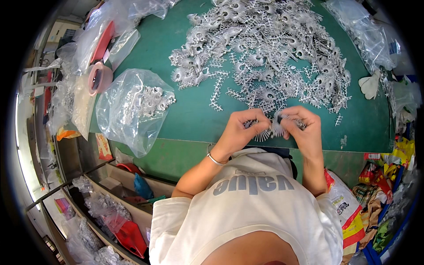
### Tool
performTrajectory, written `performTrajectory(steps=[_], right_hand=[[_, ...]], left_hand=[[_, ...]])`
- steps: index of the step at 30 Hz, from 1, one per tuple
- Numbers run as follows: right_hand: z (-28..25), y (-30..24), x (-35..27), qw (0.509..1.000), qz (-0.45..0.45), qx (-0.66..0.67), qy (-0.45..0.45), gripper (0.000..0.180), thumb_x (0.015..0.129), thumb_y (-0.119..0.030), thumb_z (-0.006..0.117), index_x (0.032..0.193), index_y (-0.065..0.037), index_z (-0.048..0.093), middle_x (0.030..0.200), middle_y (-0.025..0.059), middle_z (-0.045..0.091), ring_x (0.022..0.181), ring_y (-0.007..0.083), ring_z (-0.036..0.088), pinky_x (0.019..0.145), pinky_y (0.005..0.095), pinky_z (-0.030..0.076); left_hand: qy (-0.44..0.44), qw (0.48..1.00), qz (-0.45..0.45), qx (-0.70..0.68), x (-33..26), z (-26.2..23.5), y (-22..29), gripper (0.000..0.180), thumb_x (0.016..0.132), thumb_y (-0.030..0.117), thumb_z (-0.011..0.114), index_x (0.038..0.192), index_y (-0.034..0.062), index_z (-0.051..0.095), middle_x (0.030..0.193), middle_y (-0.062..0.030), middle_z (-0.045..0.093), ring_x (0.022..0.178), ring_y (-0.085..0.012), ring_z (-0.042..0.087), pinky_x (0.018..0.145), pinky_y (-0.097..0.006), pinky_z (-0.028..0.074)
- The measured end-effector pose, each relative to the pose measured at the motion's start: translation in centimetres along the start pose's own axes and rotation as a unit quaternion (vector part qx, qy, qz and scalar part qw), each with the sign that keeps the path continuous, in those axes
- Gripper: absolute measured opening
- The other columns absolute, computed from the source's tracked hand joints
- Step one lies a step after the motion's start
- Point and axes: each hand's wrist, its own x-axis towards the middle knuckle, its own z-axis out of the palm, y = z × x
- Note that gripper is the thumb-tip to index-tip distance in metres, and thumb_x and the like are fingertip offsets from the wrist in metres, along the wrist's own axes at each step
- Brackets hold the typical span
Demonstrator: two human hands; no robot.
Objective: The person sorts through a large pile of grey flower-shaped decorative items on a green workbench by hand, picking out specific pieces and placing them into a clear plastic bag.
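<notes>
At the near edge of the green table point(194, 117), my two hands work close together. My left hand point(243, 126), with a bangle on its wrist, is closed on a grey spiky fan-shaped piece point(263, 135). Closed too, my right hand point(307, 126) pinches a similar ridged piece point(278, 126), slightly blurred by motion. More grey bits show inside both palms, partly covered by the fingers. Just beyond the hands spreads a big heap of grey spiky round pieces and branched, thorny strips point(274, 53).
On the left lies a clear plastic bag point(132, 110) with several round spiky pieces in it, beside a tape roll point(100, 78). Another clear bag point(360, 33) is at the far right. Drawers point(121, 176) stand lower left; colourful wrappers point(371, 190) fill a bin lower right.
</notes>
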Motion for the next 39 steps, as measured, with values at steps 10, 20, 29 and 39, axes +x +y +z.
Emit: performTrajectory(steps=[10, 20, 29, 39], right_hand=[[2.1, 0.2, -0.2, 0.943, -0.186, -0.232, 0.152, 0.010, 0.075, 0.002, 0.062, 0.085, 0.004, 0.062, 0.069, 0.0093, 0.062, 0.052, 0.0129, 0.054, 0.049, 0.0229, 0.043], [1.5, -1.3, -0.9, 0.807, -0.457, -0.372, -0.026, 0.019, 0.065, 0.002, 0.065, 0.084, 0.003, 0.064, 0.064, 0.0086, 0.059, 0.050, 0.0194, 0.052, 0.043, 0.0289, 0.039], [1.6, -0.4, 0.1, 0.979, -0.102, -0.077, 0.158, 0.012, 0.078, -0.002, 0.063, 0.089, 0.001, 0.064, 0.071, 0.0033, 0.063, 0.055, 0.0043, 0.051, 0.049, 0.0186, 0.041], [1.1, 0.5, 0.6, 0.996, -0.036, -0.017, 0.082, 0.018, 0.079, -0.002, 0.062, 0.096, 0.002, 0.058, 0.071, 0.0037, 0.060, 0.055, 0.0056, 0.050, 0.049, 0.0182, 0.039]], left_hand=[[0.098, 0.977, -0.179, -0.068, -0.3, 0.4, 0.0, 0.009, 0.082, 0.009, 0.060, 0.083, -0.0001, 0.059, 0.079, -0.0002, 0.054, 0.071, -0.0048, 0.048, 0.062, -0.019, 0.037], [-0.051, 0.964, -0.177, -0.192, -0.2, -0.3, -0.1, 0.012, 0.081, 0.013, 0.062, 0.082, 0.0008, 0.061, 0.077, -0.0015, 0.057, 0.070, -0.0078, 0.050, 0.063, -0.021, 0.039], [0.061, 0.954, -0.153, -0.251, -0.6, 1.2, -0.8, 0.011, 0.081, 0.011, 0.062, 0.086, 0.0002, 0.062, 0.076, 0.0010, 0.057, 0.068, -0.0040, 0.048, 0.061, -0.019, 0.039], [0.081, 0.965, -0.169, -0.186, -0.3, 0.9, -0.6, 0.011, 0.081, 0.006, 0.060, 0.089, -0.0013, 0.064, 0.076, -0.0007, 0.058, 0.066, -0.0040, 0.049, 0.058, -0.018, 0.039]])
